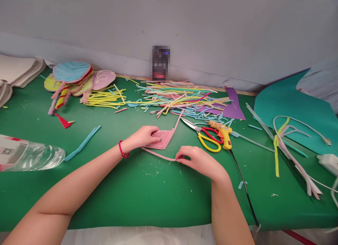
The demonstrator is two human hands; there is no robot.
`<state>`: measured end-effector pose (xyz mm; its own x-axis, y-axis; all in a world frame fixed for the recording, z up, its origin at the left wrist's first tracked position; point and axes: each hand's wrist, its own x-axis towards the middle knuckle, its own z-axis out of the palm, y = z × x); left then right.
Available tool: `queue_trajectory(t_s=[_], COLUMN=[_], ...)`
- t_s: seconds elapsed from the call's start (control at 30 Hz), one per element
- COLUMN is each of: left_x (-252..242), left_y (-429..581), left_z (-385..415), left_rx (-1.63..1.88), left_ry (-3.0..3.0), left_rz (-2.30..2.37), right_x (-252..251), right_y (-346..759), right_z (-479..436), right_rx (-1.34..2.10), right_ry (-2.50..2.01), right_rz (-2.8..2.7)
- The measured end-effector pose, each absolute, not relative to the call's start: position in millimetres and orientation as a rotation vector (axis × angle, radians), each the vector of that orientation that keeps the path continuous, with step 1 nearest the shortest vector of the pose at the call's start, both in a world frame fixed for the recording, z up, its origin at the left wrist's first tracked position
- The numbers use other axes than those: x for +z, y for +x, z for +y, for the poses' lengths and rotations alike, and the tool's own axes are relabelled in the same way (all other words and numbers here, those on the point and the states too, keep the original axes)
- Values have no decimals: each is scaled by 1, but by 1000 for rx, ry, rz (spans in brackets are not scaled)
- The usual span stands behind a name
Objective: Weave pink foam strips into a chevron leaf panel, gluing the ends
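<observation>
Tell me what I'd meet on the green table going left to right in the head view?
First the bottle → blue strip → left hand → right hand, pinching a pink strip → yellow strip → white plug.

Both arms are bare from the hands back to the edge of the picture, with no cloth on them. The left forearm shows along its full length as far as the bend of the elbow, and the right forearm shows from the wrist to about halfway up. The one thing worn is a thin red cord bracelet that sits snug round the left wrist, just behind the left hand. It looks slightly thicker at its lower end, though whether that is a knot or a bead cannot be told. The right hand is bare like the left. The fingernails are too small to make out.
</observation>
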<state>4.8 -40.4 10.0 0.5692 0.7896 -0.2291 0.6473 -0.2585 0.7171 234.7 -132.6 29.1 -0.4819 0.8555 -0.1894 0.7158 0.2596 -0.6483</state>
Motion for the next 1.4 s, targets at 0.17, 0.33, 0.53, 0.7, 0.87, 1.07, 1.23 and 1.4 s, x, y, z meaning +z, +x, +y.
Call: queue_trajectory(t_s=[0.17, 0.33, 0.53, 0.7, 0.87, 1.07, 1.23, 1.4], left_x=[15, 34, 17, -8, -13, -14, -17, -19], left_y=[1, -14, -39, -61, -62, -61, -64, -65], left_z=[-41, -44, -71, -88, -88, -89, -86, -83], left_rx=[247, 482, 483, 480, 453, 506, 535, 524], left_ry=[2125, 2257, 2365, 2311, 2323, 2365, 2376, 2388], left_rz=[1261, 1314, 1095, 1088, 1105, 1110, 1117, 1111], right_x=[25, 19, 16, 17, 18, 20, 18, 15], right_y=[237, 239, 240, 240, 240, 239, 239, 240], right_z=[-129, -126, -124, -123, -123, -123, -122, -121], right_rx=[1040, 1064, 1018, 1026, 1023, 1020, 1016, 999], right_ry=[-1497, -1495, -1517, -1548, -1568, -1563, -1552, -1554], right_rz=[-2303, -2285, -2285, -2262, -2262, -2250, -2245, -2243])
